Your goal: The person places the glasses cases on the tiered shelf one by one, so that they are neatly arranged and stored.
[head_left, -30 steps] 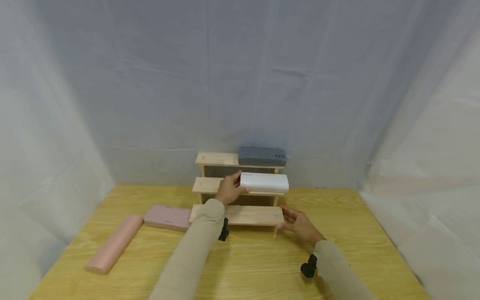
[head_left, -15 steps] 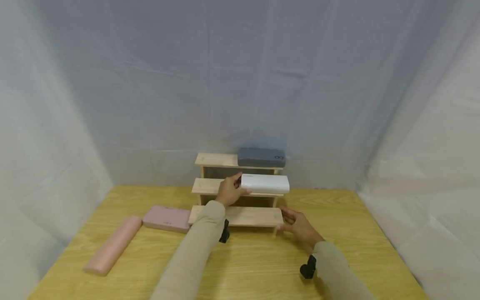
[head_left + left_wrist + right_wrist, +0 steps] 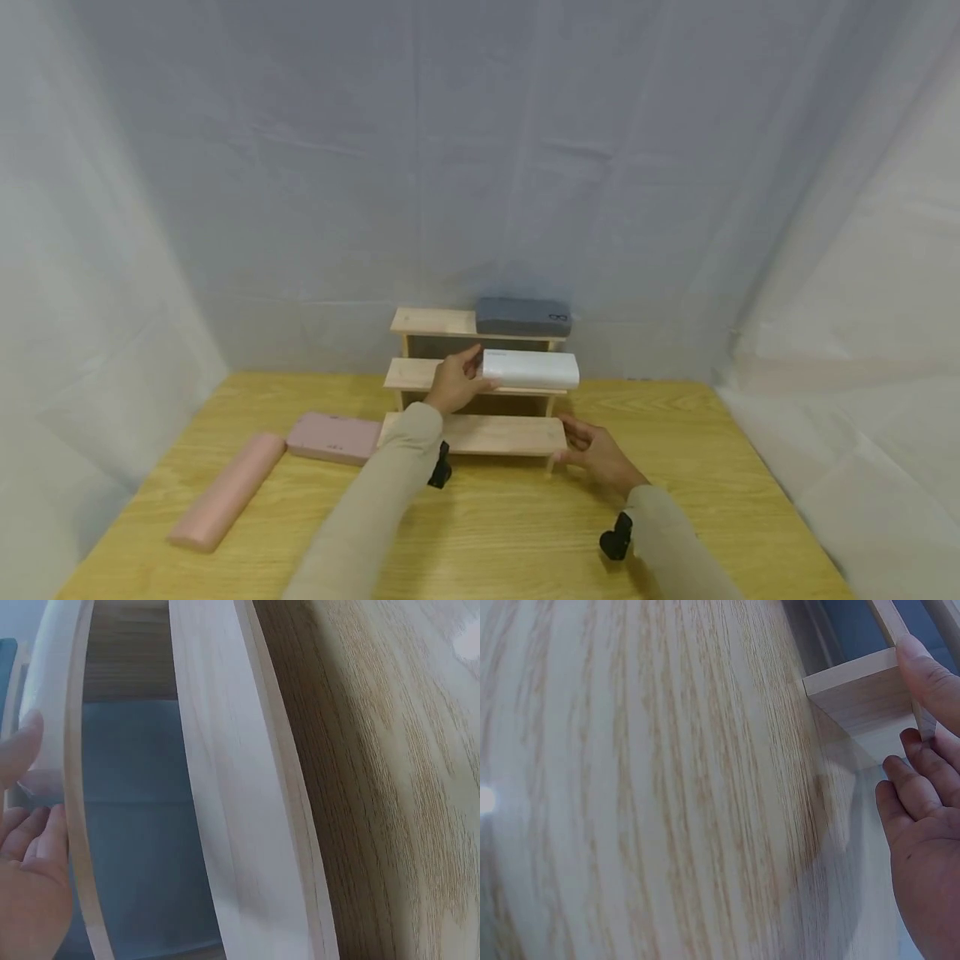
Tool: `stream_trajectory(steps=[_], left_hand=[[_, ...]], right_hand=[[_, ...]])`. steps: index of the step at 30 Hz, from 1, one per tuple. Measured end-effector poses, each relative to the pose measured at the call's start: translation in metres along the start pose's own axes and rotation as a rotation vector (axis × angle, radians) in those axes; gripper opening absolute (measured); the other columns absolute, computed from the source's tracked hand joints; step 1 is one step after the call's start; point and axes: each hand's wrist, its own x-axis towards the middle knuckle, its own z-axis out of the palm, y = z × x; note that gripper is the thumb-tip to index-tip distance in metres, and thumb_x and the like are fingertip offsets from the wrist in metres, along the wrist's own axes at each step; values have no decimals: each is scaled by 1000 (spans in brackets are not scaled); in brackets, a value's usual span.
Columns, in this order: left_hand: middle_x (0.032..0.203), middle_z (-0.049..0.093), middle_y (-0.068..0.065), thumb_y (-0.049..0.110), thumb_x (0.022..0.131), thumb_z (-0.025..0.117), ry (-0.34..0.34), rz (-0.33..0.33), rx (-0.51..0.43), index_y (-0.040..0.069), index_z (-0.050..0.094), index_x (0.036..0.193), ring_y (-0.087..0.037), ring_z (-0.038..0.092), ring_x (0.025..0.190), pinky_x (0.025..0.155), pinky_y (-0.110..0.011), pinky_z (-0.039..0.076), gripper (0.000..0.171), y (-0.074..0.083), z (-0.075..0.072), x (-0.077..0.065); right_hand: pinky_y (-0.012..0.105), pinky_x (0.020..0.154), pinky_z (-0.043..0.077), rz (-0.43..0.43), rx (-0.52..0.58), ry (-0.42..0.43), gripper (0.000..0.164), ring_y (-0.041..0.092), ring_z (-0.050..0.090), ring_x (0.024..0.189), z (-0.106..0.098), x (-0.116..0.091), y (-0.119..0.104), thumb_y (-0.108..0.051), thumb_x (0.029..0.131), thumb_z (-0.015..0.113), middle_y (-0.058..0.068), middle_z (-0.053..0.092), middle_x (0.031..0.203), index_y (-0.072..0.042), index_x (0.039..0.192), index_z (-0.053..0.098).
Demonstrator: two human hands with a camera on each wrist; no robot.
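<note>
The left hand (image 3: 455, 381) pinches the left end of a white case (image 3: 530, 367) at the right part of the middle tier of a wooden rack (image 3: 502, 435), while the right hand (image 3: 600, 456) grips the rack's lowest tier at its right end. A grey case (image 3: 522, 317) sits on the top tier; the cases' insides are hidden. The left sleeve (image 3: 375, 504) crosses before the lowest tier, near a mauve case (image 3: 333, 437) and pink case (image 3: 228, 490) on the table (image 3: 517, 533).

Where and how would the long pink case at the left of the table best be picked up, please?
I'd probably grip the long pink case across its middle from above, pinching its long sides: it lies on the table, narrow and round-topped, both sides free there. I'd avoid its far end, close to the flat pink case.
</note>
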Motion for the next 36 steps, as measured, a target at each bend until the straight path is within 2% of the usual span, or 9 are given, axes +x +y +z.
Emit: stream_trajectory(steps=[6, 13, 17, 26, 36], left_hand=[[144, 43, -20, 11, 79, 79, -13, 41, -52, 1, 41, 143, -32, 50, 126, 99, -36, 47, 75, 0, -5, -4], [142, 48, -16, 15, 81, 78, -8, 96, -17, 6, 46, 142, -33, 51, 126, 100, -42, 47, 70, 4, -16, -15], [142, 48, -14, 17, 82, 77, -10, 82, -25, 8, 46, 143, -33, 49, 128, 103, -43, 44, 69, 7, -23, -22], [144, 46, -19, 16, 85, 74, 19, 83, -33, 2, 44, 143, -35, 44, 132, 109, -47, 37, 66, 8, -48, -36], [148, 38, -20, 20, 86, 73, 64, 23, -21, -3, 39, 144, -40, 36, 135, 110, -48, 35, 71, -4, -81, -55]], right_hand=[[38, 103, 45, 1, 5, -2, 83, 37, 34, 137, -1, 0, 0, -20, 85, 74, 21, 31, 151, 0, 150, 26], [41, 104, 44, 18, -26, 16, 81, 37, 35, 137, -2, 1, 0, -19, 85, 74, 20, 33, 151, -1, 150, 29], [42, 105, 42, 19, -29, 13, 82, 37, 34, 137, -4, 1, -1, -21, 85, 74, 19, 32, 152, -2, 150, 28], [39, 106, 41, 28, -19, 3, 82, 35, 32, 138, -5, 0, 0, -20, 86, 74, 19, 30, 153, -2, 151, 26], [41, 108, 38, 42, -11, -10, 84, 34, 28, 140, -7, -1, -2, -21, 85, 74, 17, 26, 155, -3, 151, 24]])
